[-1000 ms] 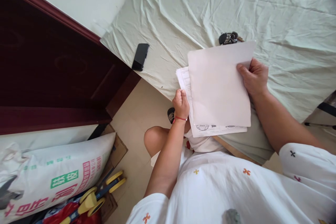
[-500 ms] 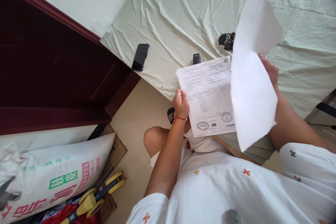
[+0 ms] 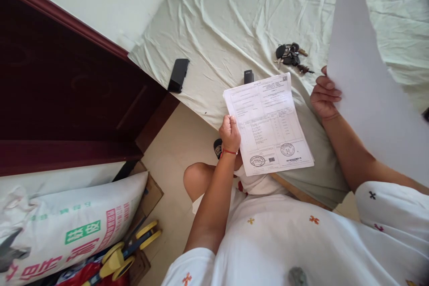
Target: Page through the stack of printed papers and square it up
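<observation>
my left hand (image 3: 229,133) is closed in a fist on the left edge of a white printed form with tables and two round stamps (image 3: 269,124), pinching it between thumb and curled fingers so the sheet lies almost flat, face up, over the near edge of the bed. a thin red string bracelet (image 3: 229,152) sits on that wrist. my right hand (image 3: 324,97) is curled around the left edge of a large blank white sheet of paper (image 3: 367,76), fingers showing on the near side; the sheet is lifted up and off to the right, tilted steeply, well clear of the printed form and covering part of the bed behind it.

just past the top edge of the form a small black rectangular object (image 3: 248,76) lies on the wrinkled pale green bedsheet (image 3: 234,18). a bunch of keys with black fobs (image 3: 291,56) lies on the sheet between the form and the raised paper, near my right hand. farther left, a flat black phone-like slab (image 3: 178,74) rests close to the corner of the bed, beside the dark reddish-brown wooden door (image 3: 67,94).

below the form are my bare knee (image 3: 197,181) and my white shirt with small orange and dark cross marks (image 3: 301,241). on the beige floor at lower left lie a white woven sack with pink and green print (image 3: 70,228) and a yellow-wheeled toy (image 3: 129,250) on flattened cardboard.
</observation>
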A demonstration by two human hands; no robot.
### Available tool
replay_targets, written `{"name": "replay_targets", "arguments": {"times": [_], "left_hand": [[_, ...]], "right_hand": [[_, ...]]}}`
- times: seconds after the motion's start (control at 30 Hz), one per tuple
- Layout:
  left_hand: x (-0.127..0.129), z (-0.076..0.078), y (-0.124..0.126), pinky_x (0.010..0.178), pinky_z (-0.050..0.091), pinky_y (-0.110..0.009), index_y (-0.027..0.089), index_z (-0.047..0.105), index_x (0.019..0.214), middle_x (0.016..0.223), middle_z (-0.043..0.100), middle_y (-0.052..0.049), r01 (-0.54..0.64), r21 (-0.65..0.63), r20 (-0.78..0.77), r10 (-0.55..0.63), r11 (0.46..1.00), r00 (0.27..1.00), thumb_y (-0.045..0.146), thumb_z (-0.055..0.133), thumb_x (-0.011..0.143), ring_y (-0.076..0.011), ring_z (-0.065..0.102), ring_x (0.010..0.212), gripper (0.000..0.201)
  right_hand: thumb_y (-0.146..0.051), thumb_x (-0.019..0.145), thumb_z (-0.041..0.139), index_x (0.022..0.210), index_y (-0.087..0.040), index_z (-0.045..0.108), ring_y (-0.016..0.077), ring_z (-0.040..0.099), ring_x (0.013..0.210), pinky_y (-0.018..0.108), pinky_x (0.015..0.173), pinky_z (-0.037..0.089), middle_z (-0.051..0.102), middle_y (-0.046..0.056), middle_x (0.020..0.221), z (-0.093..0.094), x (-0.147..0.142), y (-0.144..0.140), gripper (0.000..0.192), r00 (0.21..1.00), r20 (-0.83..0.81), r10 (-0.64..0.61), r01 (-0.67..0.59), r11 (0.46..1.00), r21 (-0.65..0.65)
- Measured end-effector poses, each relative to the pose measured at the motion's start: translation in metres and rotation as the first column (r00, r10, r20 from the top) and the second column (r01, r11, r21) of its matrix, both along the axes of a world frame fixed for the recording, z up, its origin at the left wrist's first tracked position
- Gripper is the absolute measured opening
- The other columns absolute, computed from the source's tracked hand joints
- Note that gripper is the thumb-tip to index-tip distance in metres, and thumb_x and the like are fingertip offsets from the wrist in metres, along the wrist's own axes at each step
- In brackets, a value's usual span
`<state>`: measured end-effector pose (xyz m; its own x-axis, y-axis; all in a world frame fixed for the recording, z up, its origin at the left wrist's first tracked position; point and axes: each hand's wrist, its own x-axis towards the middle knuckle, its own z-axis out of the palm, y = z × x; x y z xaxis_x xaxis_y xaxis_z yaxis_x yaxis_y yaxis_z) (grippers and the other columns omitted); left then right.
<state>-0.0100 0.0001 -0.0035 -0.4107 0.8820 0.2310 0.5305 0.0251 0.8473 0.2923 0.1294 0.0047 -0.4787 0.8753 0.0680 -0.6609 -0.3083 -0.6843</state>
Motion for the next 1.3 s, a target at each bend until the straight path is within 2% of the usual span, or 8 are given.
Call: {"name": "replay_targets", "arguments": {"times": [0.17,0.3,0.37,0.43,0.53,0.77,1.03,1.3], "left_hand": [[0.001,0.001,0.000,0.067,0.040,-0.032,0.024,0.059,0.087,0.073,0.063,-0.002,-0.011,-0.011,-0.023,0.011,1.000,1.000,0.071,0.038,0.104,-0.0189,0.057,0.069,0.054],[0.001,0.002,0.000,0.068,0.040,-0.033,0.024,0.060,0.087,0.074,0.064,-0.003,-0.010,-0.019,-0.026,0.010,1.000,1.000,0.071,0.038,0.104,-0.0193,0.058,0.070,0.054],[0.001,0.002,0.000,0.068,0.041,-0.033,0.024,0.060,0.087,0.074,0.064,-0.003,-0.009,-0.021,-0.021,0.008,1.000,1.000,0.071,0.038,0.104,-0.0195,0.058,0.071,0.054],[0.001,0.002,0.000,0.069,0.041,-0.033,0.024,0.060,0.088,0.075,0.065,-0.003,-0.005,-0.021,-0.020,0.005,1.000,1.000,0.071,0.038,0.104,-0.0198,0.059,0.072,0.054],[0.001,0.003,0.000,0.070,0.042,-0.033,0.024,0.061,0.089,0.076,0.065,-0.003,-0.002,-0.021,-0.016,0.002,1.000,1.000,0.070,0.039,0.104,-0.0201,0.060,0.072,0.053],[0.001,0.002,-0.001,0.069,0.042,-0.033,0.024,0.059,0.086,0.074,0.064,-0.003,-0.003,-0.011,-0.010,0.003,1.000,1.000,0.071,0.040,0.104,-0.0195,0.058,0.071,0.053],[0.001,0.004,-0.001,0.069,0.042,-0.032,0.025,0.059,0.086,0.073,0.063,-0.002,-0.002,-0.012,0.011,0.002,1.000,1.000,0.070,0.041,0.103,-0.0192,0.058,0.071,0.052],[0.001,0.003,-0.001,0.069,0.042,-0.032,0.025,0.059,0.087,0.075,0.064,-0.002,0.002,-0.018,0.009,-0.001,1.000,1.000,0.070,0.040,0.104,-0.0192,0.058,0.071,0.052]], "right_hand": [[-0.041,0.091,0.079,0.098,-0.024,0.073,0.0097,0.051,0.055,0.022,0.048,0.042,0.064,-0.003,0.071,0.013,-0.011,-0.010,0.019,0.977,-0.143,0.158,-0.152,0.987,0.056],[-0.030,0.091,0.078,0.098,-0.021,0.073,0.0024,0.029,0.045,0.014,0.039,0.023,0.055,-0.009,0.066,0.006,0.001,-0.005,0.012,0.963,-0.269,0.028,-0.008,0.997,0.079],[-0.029,0.094,0.072,0.092,-0.020,0.072,0.0019,0.016,0.045,0.013,0.037,0.010,0.047,-0.011,0.063,0.006,0.004,-0.005,0.009,0.981,-0.144,-0.132,0.136,0.990,0.020],[-0.029,0.099,0.060,0.082,-0.020,0.068,0.0040,0.007,0.047,0.015,0.039,0.001,0.035,-0.011,0.062,0.013,0.002,-0.007,0.021,0.960,0.082,-0.266,0.269,0.963,-0.022],[-0.025,0.102,0.048,0.074,-0.019,0.061,0.0066,0.000,0.051,0.014,0.040,-0.003,0.024,-0.011,0.062,0.027,-0.006,-0.013,0.031,0.914,0.219,-0.340,0.361,0.930,-0.062],[-0.017,0.102,0.039,0.078,-0.019,0.059,0.0050,0.005,0.047,0.014,0.042,0.000,0.032,-0.013,0.057,0.034,-0.012,-0.012,0.032,0.913,0.173,-0.370,0.403,0.886,-0.230],[-0.021,0.095,0.057,0.072,-0.022,0.050,0.0066,0.004,0.048,0.018,0.039,0.003,0.031,-0.013,0.057,0.026,-0.010,-0.009,0.024,0.910,0.193,-0.367,0.394,0.910,-0.130],[-0.010,0.101,0.016,0.069,-0.019,0.046,0.0048,0.009,0.048,0.016,0.045,0.004,0.029,-0.012,0.058,0.037,-0.016,-0.014,0.044,0.875,0.315,-0.367,0.439,0.875,-0.203]]}}
